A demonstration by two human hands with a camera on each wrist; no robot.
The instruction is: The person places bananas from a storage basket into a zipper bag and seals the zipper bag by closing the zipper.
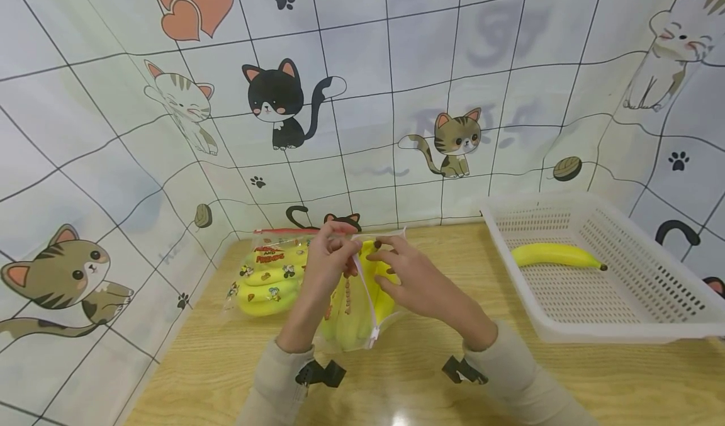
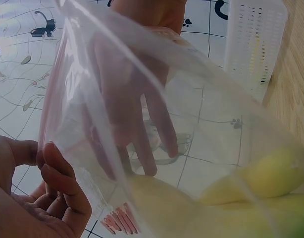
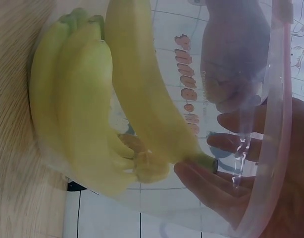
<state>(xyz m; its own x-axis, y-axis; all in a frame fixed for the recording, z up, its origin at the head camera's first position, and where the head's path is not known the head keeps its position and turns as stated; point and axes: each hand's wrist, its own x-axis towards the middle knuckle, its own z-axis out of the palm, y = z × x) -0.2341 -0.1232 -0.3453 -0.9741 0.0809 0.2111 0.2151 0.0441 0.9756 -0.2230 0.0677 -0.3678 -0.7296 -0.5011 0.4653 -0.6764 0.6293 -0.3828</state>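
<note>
Near the middle of the table in the head view stands a clear zip bag [image 1: 345,316] with a white closure strip. My left hand [image 1: 331,250] pinches the upper edge of its mouth between thumb and fingers. Through the mouth reaches my right hand [image 1: 416,278], its fingers spread and fairly straight. In the right wrist view those fingertips touch the stem end of a yellow banana [image 3: 142,94] inside the bag. Beside that banana, a bunch of bananas [image 3: 82,104] lies against the film. The left wrist view shows the right hand's fingers through the plastic, above the bananas.
Left of the hands lies another printed zip bag [image 1: 269,278] with a red strip and yellow fruit inside. A white perforated basket [image 1: 617,333] stands at the right, with one banana [image 1: 557,255] in it. A cat-patterned sheet [image 1: 368,117] rises behind the wooden table [image 1: 226,375].
</note>
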